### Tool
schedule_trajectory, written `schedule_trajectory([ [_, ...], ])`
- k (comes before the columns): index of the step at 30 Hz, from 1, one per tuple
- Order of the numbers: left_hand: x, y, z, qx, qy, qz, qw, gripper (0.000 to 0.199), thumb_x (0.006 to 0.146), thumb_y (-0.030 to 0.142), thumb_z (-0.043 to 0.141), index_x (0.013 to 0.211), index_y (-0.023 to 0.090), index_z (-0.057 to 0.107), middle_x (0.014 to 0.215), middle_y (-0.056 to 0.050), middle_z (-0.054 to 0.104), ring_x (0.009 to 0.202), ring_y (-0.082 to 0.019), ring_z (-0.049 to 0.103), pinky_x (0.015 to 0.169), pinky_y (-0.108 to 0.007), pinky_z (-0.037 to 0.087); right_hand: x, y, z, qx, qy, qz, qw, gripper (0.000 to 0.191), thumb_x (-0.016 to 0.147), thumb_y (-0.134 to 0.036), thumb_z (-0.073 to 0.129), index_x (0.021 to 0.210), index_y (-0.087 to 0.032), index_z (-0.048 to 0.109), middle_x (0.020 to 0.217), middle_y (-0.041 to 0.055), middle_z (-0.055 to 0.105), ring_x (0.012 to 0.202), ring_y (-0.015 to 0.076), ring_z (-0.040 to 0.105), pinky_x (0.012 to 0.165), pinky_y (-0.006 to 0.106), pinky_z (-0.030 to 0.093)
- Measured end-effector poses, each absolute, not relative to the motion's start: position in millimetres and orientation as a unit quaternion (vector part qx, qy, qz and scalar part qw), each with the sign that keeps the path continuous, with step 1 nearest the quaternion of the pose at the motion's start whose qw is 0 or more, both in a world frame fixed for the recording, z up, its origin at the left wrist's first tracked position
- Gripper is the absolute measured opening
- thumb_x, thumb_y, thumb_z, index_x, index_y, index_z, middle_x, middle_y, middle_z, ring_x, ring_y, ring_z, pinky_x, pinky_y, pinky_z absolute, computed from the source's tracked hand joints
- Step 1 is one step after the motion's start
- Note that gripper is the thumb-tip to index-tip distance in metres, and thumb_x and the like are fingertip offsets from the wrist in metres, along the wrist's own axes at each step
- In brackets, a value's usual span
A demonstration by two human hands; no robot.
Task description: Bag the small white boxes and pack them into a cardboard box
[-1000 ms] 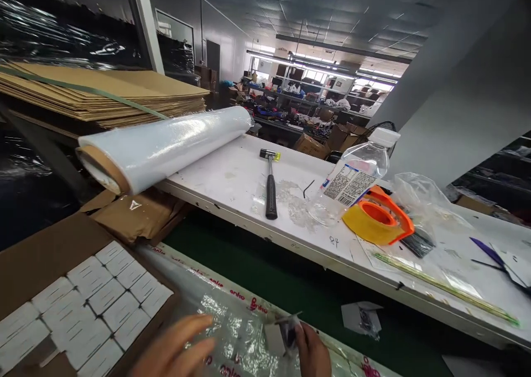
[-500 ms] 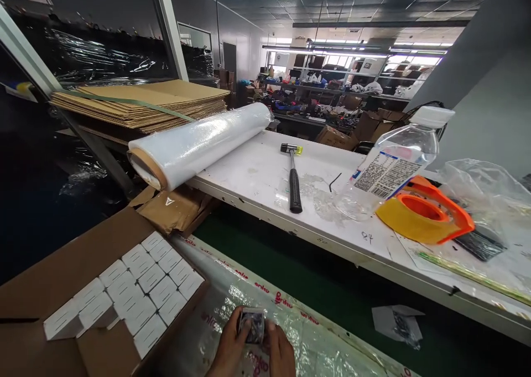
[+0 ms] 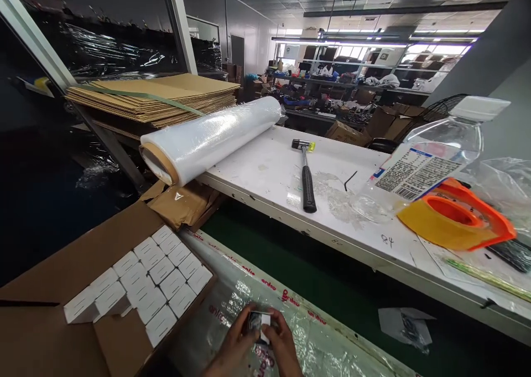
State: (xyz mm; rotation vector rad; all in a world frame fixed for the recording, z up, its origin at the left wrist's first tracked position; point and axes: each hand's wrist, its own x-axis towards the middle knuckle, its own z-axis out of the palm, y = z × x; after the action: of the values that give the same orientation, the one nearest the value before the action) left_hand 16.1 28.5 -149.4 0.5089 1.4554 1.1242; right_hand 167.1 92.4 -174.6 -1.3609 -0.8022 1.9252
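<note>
Low in the view, my left hand and my right hand are closed around the sides of a small box. A white flap shows on its right part, beside a dark opening whose contents are too small to make out. My thumbs press near the flap. Below the hands is clear plastic film with red print. To the left, an open brown carton holds several small white boxes in rows.
A white workbench carries a mallet, a hex key, a clear bottle, an orange-and-yellow tape dispenser and a large film roll. Flat cardboard sheets are stacked behind. A clear bag lies under the bench.
A white flap now shows over part of the box's opening, where dark contents showed before. My right hand has come closer around the box. The whole view has shifted slightly.
</note>
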Motion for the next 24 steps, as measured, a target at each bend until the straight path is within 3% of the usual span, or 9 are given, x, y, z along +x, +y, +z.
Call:
schedule_trajectory([
  [3, -4.5, 22.5, -147.2, 0.151, 0.549, 0.493, 0.658, 0.077, 0.065, 0.065, 0.083, 0.134, 0.031, 0.075, 0.151, -0.005, 0.067, 0.153, -0.037, 0.047, 0.127, -0.05, 0.037, 163.2, 94.2, -170.9, -0.504, -0.27, 0.752, 0.328, 0.043, 0.06, -0.039, 0.086, 0.096, -0.022, 0.073, 0.08, -0.0003, 0.075, 0.069, 0.0172, 0.063, 0.067, 0.028, 0.048],
  [8, -8.9, 29.9, -155.9, 0.203, 0.598, 0.454, 0.629, 0.075, 0.071, 0.073, 0.083, 0.129, 0.026, 0.076, 0.136, -0.01, 0.076, 0.136, -0.036, 0.062, 0.12, -0.048, 0.044, 161.5, 94.4, -170.5, -0.494, -0.258, 0.758, 0.338, 0.034, 0.06, -0.033, 0.079, 0.09, -0.022, 0.07, 0.071, -0.0034, 0.069, 0.062, 0.0141, 0.055, 0.061, 0.025, 0.041],
  [11, 1.1, 37.0, -168.0, 0.227, 0.612, 0.47, 0.594, 0.069, 0.071, 0.073, 0.082, 0.118, 0.023, 0.075, 0.111, -0.008, 0.079, 0.11, -0.033, 0.07, 0.101, -0.044, 0.054, 159.8, 95.5, -171.0, -0.498, -0.284, 0.748, 0.333, 0.029, 0.062, -0.033, 0.075, 0.089, -0.023, 0.068, 0.071, -0.0034, 0.067, 0.062, 0.0152, 0.056, 0.062, 0.027, 0.044],
  [14, 9.6, 46.5, -171.4, 0.22, 0.611, 0.495, 0.578, 0.052, 0.068, 0.061, 0.085, 0.099, 0.022, 0.071, 0.087, -0.002, 0.072, 0.084, -0.024, 0.065, 0.077, -0.035, 0.052, 157.6, 98.9, -172.1, -0.491, -0.323, 0.732, 0.345, 0.023, 0.062, -0.027, 0.074, 0.085, -0.024, 0.069, 0.073, -0.0034, 0.065, 0.066, 0.0163, 0.057, 0.063, 0.027, 0.045],
  [17, 11.2, 53.6, -162.8, 0.21, 0.618, 0.5, 0.568, 0.033, 0.066, 0.05, 0.08, 0.074, 0.022, 0.064, 0.098, -0.004, 0.07, 0.079, -0.02, 0.062, 0.066, -0.03, 0.048, 162.1, 99.6, -175.3, -0.476, -0.368, 0.712, 0.363, 0.016, 0.057, -0.02, 0.076, 0.071, -0.024, 0.069, 0.089, 0.0009, 0.069, 0.084, 0.0199, 0.064, 0.072, 0.027, 0.051],
  [19, 6.5, 52.0, -154.0, 0.234, 0.632, 0.476, 0.566, 0.03, 0.07, 0.05, 0.074, 0.068, 0.021, 0.066, 0.12, -0.009, 0.072, 0.095, -0.025, 0.068, 0.073, -0.032, 0.054, 171.4, 95.1, -179.9, -0.469, -0.422, 0.686, 0.362, 0.009, 0.064, -0.027, 0.08, 0.07, -0.024, 0.075, 0.106, 0.0065, 0.072, 0.1, 0.0247, 0.069, 0.082, 0.03, 0.056],
  [21, -1.7, 43.7, -145.9, 0.274, 0.645, 0.432, 0.568, 0.032, 0.078, 0.053, 0.068, 0.076, 0.023, 0.078, 0.141, -0.011, 0.068, 0.124, -0.034, 0.066, 0.096, -0.041, 0.058, 183.4, 87.2, -186.1, -0.469, -0.48, 0.649, 0.357, 0.021, 0.082, -0.047, 0.075, 0.082, -0.027, 0.083, 0.126, 0.0121, 0.073, 0.115, 0.0289, 0.071, 0.092, 0.035, 0.059],
  [24, -10.5, 23.7, -142.2, 0.391, 0.652, 0.367, 0.536, 0.035, 0.091, 0.045, 0.059, 0.113, 0.035, 0.085, 0.165, -0.001, 0.054, 0.155, -0.038, 0.044, 0.129, -0.054, 0.038, 195.4, 76.2, -193.9, -0.463, -0.534, 0.624, 0.333, 0.047, 0.089, -0.071, 0.062, 0.101, -0.033, 0.086, 0.146, 0.0157, 0.068, 0.132, 0.0342, 0.068, 0.106, 0.043, 0.058],
])
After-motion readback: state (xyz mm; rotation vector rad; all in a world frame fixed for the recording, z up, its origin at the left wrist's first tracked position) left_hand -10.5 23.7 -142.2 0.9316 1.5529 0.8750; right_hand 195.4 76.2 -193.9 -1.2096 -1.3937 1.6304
